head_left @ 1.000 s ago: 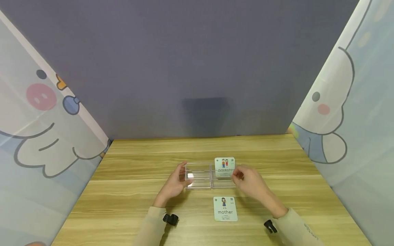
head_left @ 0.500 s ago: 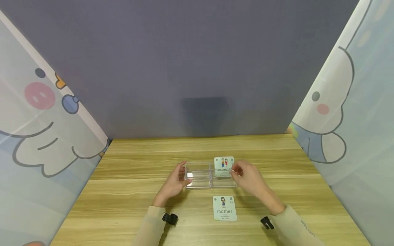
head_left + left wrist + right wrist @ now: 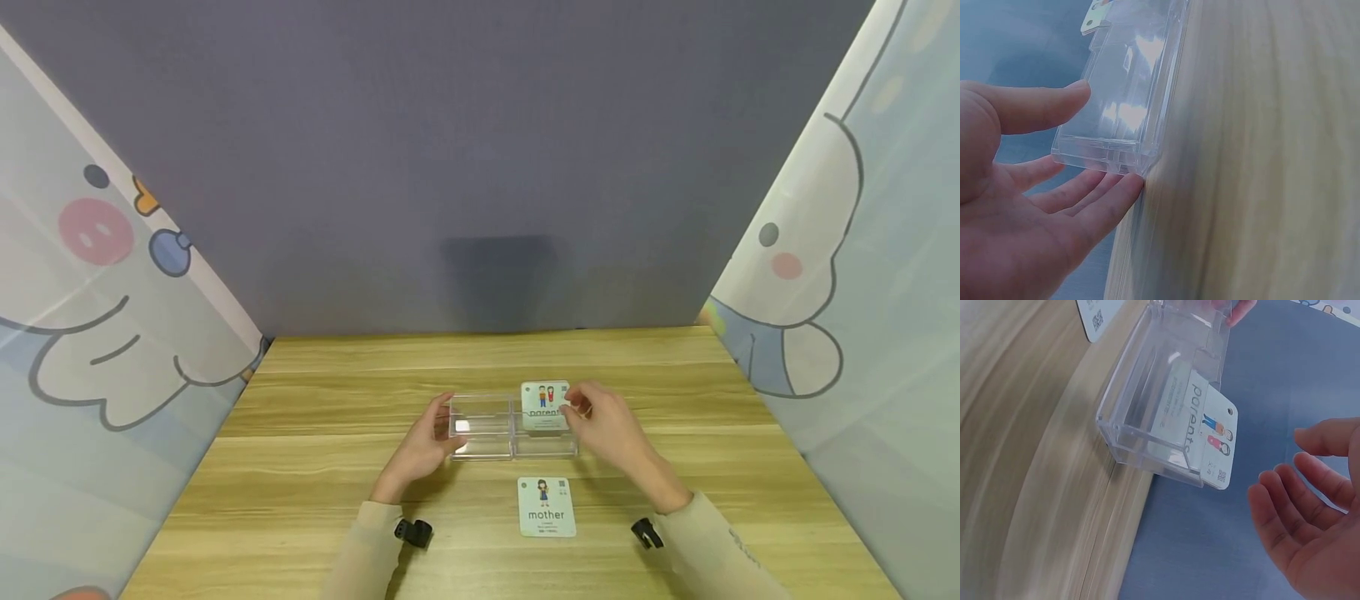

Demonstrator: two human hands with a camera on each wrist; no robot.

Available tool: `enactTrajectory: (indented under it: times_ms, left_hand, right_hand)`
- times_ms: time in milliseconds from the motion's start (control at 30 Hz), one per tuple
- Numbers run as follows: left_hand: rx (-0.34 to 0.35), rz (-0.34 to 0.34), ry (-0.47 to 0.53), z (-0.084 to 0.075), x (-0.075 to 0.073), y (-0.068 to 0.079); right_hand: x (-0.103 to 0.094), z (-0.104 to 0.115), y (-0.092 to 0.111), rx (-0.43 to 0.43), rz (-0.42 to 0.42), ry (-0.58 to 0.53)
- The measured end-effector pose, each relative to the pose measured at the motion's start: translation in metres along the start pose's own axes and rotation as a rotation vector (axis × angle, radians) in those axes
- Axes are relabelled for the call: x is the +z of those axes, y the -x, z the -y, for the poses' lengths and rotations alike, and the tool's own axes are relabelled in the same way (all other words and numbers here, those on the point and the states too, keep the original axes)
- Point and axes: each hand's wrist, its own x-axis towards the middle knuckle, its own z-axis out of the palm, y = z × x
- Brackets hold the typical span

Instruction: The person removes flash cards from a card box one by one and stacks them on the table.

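Observation:
A clear plastic card holder point(image 3: 482, 448) with divided pockets stands on the wooden table. My left hand point(image 3: 422, 450) is at its left end; in the left wrist view the fingers point(image 3: 1107, 206) reach out nearly straight against that end, thumb apart from them. A white "parents" card point(image 3: 542, 398) sits in the upper right pocket, its top sticking out. My right hand point(image 3: 606, 425) is beside that card's right edge. The right wrist view shows these fingers point(image 3: 1266, 515) loosely bent, apart from the card and holding nothing. A "mother" card point(image 3: 546, 508) lies face up before the holder.
A dark grey panel point(image 3: 480, 167) rises behind the table's point(image 3: 300, 467) back edge. Cartoon-print curtains flank it, one at the left point(image 3: 90, 333) and one at the right point(image 3: 885, 333). Each sleeve has a small black device at the wrist.
My right hand has risen slightly along the right edge of the "parents" card and its fingers have come off it. The left hand, holder and "mother" card hold their places.

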Motion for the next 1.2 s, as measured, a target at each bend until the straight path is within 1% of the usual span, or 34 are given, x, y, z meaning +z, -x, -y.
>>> enactTrajectory:
  times_ms: [367,567,867,1033,1200]
  left_hand:
    - [0.004,0.007,0.002,0.000,-0.001,-0.001]
    - [0.001,0.002,0.000,0.000,-0.001,-0.001]
    - [0.004,0.005,0.015,0.000,0.000,0.000]
    - [0.003,0.002,0.018,0.000,0.000,0.000]
    - [0.011,0.003,0.017,0.001,0.000,0.000]
  right_hand:
    - [0.001,-0.004,-0.008,-0.025,-0.043,0.000]
    - [0.004,-0.007,-0.013,-0.036,-0.051,-0.009]
    - [0.010,-0.010,-0.014,-0.064,-0.051,0.056]
    - [0.012,-0.012,-0.017,-0.076,-0.069,0.100]
    - [0.012,-0.015,-0.020,-0.071,-0.088,0.119]
